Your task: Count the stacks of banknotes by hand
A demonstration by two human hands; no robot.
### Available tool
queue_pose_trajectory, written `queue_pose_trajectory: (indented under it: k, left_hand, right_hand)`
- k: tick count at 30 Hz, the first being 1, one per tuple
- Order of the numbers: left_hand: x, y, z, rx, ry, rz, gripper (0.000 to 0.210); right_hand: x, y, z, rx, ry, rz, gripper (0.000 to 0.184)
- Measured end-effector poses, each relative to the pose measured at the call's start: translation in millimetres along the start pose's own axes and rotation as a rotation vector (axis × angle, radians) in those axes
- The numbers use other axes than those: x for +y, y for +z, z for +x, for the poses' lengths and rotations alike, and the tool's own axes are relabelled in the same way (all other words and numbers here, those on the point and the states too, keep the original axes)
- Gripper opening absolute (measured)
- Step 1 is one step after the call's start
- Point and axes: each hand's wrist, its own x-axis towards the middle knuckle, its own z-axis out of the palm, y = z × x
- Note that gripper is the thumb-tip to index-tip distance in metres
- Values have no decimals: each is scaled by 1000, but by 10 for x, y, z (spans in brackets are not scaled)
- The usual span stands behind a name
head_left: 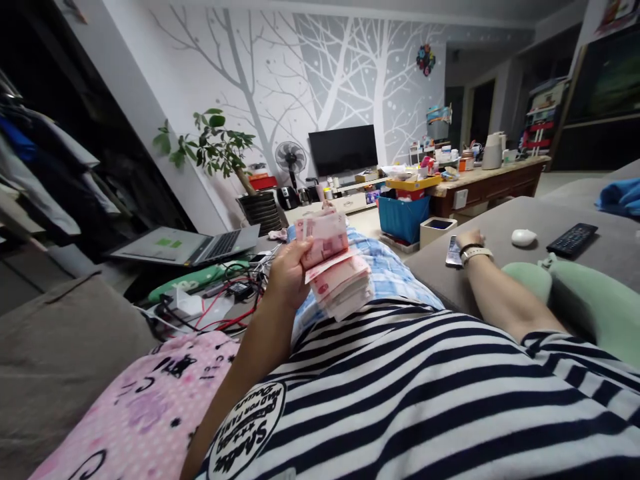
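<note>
My left hand [290, 270] is closed on a thick wad of red and pink banknotes [343, 283], its thumb pressed over the notes. The wad is bent, with one part standing up and a thicker part fanning down toward my lap. Off to the right, my right hand [470, 239] is curled at the edge of a smartphone [453, 253] on the grey sofa [515, 213]. A pale watch and a dark bracelet circle that wrist. Most of the right fingertips are hidden.
A white mouse [523, 237], a black remote control [573, 239] and a green neck pillow [590, 293] lie on the sofa to the right. Leftward are an open laptop [185, 245], tangled cables [240, 313] and a pink patterned cloth [145, 407]. A blue bin [403, 217] stands ahead.
</note>
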Motion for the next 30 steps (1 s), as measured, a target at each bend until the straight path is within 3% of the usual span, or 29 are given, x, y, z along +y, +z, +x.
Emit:
queue_pose_trajectory:
  k: [3,6,7,10,12,15,19,26,30]
  left_hand:
    - [-74,-134,6,66,67,-10,26]
    - [-77,-283,-32,118,90,33,39]
    - [-70,-314,-59,119,101,43,41]
    - [-89,-311,-129,90,143,79,45]
    - [-161,-247,-129,84,171,88,49]
    - [-330,-154,-46,99,169,106,58]
    - [-494,-163,109,143,205,167,60]
    - [-415,-418,98,-4,93,171,54]
    - [-359,-611,41,42,96,165,39]
  right_hand:
    - [-645,210,-56,-69,-69,123,28]
    - [-1382,367,-455,-359,-388,602,15]
    - [-1554,388,-668,-493,-441,714,19]
    - [-1713,329,-1354,-873,-463,885,54]
    - [-1598,231,-1680,-983,-444,915,70]
    - [-1397,146,-1837,-996,-470,913,80]
    - [-1368,244,-1754,-948,-536,942,84]
    - [-1495,384,-1973,-909,-503,957,86]
    - [-1546,315,-2211,-891,-492,974,84]
